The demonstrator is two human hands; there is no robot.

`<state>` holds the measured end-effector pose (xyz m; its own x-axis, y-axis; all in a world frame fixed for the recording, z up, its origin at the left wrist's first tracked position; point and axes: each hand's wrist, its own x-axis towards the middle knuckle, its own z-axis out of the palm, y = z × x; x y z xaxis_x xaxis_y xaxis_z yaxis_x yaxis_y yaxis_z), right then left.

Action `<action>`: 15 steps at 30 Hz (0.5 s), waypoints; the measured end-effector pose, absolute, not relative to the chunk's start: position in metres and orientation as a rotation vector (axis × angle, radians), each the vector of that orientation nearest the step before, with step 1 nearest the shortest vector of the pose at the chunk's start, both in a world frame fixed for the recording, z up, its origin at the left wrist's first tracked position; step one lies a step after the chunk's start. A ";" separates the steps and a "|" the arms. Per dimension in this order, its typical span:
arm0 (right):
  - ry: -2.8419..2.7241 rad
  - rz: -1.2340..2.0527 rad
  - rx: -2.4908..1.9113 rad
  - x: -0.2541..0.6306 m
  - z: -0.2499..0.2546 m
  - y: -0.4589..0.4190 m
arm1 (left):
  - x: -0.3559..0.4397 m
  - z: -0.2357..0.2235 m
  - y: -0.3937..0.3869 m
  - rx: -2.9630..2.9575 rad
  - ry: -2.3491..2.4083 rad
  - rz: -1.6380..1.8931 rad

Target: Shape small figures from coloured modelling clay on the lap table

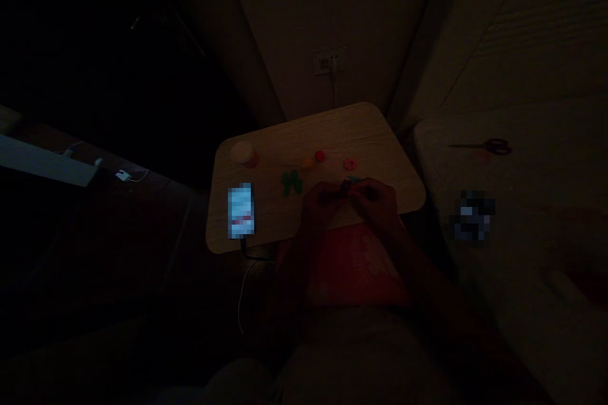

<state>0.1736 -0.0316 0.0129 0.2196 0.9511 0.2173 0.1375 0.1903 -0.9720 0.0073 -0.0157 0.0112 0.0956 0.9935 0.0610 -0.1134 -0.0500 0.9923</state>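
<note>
The room is very dark. Over the near edge of a small wooden table [332, 126], my left hand [319, 202] and my right hand [375, 201] meet, fingers curled together around a small dark piece [346, 186] I cannot make out. On the table lie a green clay-like shape [291, 182], an orange lump [308, 163], a red lump [320, 155] and a small flower-shaped orange piece [350, 164].
A lit phone [240, 210] lies at the table's left front with a cable hanging down. A round tub [243, 153] stands at the back left. Scissors [489, 147] rest on the pale bed surface to the right. A wall socket [329, 62] is behind the table.
</note>
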 end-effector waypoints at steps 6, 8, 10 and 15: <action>-1.197 0.807 -1.216 0.177 0.012 -0.034 | 0.008 0.012 -0.017 1.101 0.970 1.308; -1.215 0.790 -1.212 0.177 0.012 -0.034 | 0.006 0.010 -0.016 1.015 0.943 1.423; -1.278 0.763 -1.214 0.175 0.014 -0.032 | -0.002 0.008 -0.016 0.958 0.943 1.541; -1.578 0.672 -1.196 0.151 0.031 -0.006 | -0.033 0.007 -0.025 0.907 1.034 1.760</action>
<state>0.1510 -0.0065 0.0310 -0.0071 0.9252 0.3793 0.3673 0.3552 -0.8596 -0.0328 -0.0247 0.0073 -0.3487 0.9248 0.1521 -0.3175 -0.2692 0.9092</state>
